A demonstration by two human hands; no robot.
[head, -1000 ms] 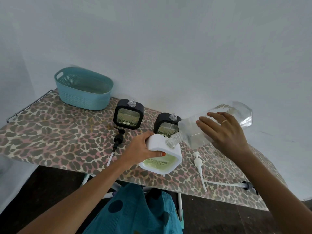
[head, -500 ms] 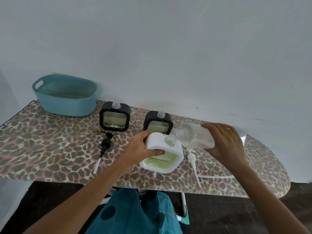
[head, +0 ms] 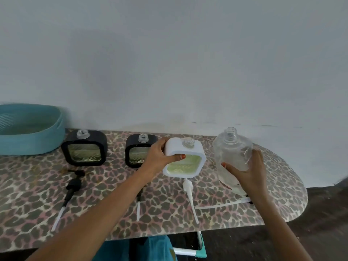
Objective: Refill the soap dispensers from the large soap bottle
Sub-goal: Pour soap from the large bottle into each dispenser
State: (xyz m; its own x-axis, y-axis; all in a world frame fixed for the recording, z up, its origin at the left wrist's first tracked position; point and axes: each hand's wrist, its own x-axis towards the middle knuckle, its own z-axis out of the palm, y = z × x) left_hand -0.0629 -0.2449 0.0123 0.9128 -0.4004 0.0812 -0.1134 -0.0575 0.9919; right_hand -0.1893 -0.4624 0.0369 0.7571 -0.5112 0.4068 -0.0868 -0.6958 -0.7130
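Faces a plain pale wall (head: 169, 63) filling the upper half of the view. Stands at an ironing board (head: 28, 194) in a leopard-print cover, set against that wall, with dark floor (head: 320, 213) beyond its rounded right end. At the board's far left, a teal basket (head: 32, 136). Grips the large soap bottle (head: 232, 151) in the right hand (head: 248, 172), fingers curled round its clear body, neck up and uncapped, over the board's right end. Grips the white dispenser (head: 185, 159) in the left hand (head: 158, 157), thumb across the front frame, just left of the bottle, tilted toward the camera, neck open, pale green soap behind its window. Further left, a black dispenser (head: 84, 147) beside the basket and a second black dispenser (head: 138, 150) partly behind the left hand, both upright, necks open. Loose on the cover in front: a black pump (head: 72, 185) and a white pump (head: 188, 187), tubes pointing toward the near edge.
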